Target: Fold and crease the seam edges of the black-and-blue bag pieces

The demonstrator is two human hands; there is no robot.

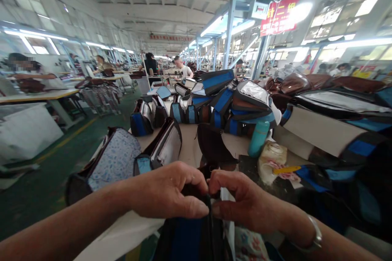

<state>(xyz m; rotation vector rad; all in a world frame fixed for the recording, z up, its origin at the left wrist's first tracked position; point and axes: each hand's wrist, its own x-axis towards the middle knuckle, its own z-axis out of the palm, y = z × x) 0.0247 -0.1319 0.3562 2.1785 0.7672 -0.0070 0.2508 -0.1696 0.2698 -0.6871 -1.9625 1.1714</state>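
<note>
Close in front of me a dark bag (185,240) with a blue panel stands with its top edge up. My left hand (174,191) pinches that edge between thumb and fingers. Opposite it, my right hand (241,200) grips the same edge, its fingertips almost meeting the left ones. A bracelet sits on my right wrist. What exactly lies between the fingertips is hidden. Just beyond the hands lies a curved dark piece (214,144). On the left are a bag with a floral lining (114,157) and a bag with a silver lining (167,142).
A teal bottle (259,138) stands right of centre, beside a pale container (272,159) and a yellow-handled tool (287,169). Blue and grey bags (217,81) are heaped at the table's back; larger ones (324,126) crowd the right. Several people work at tables farther off.
</note>
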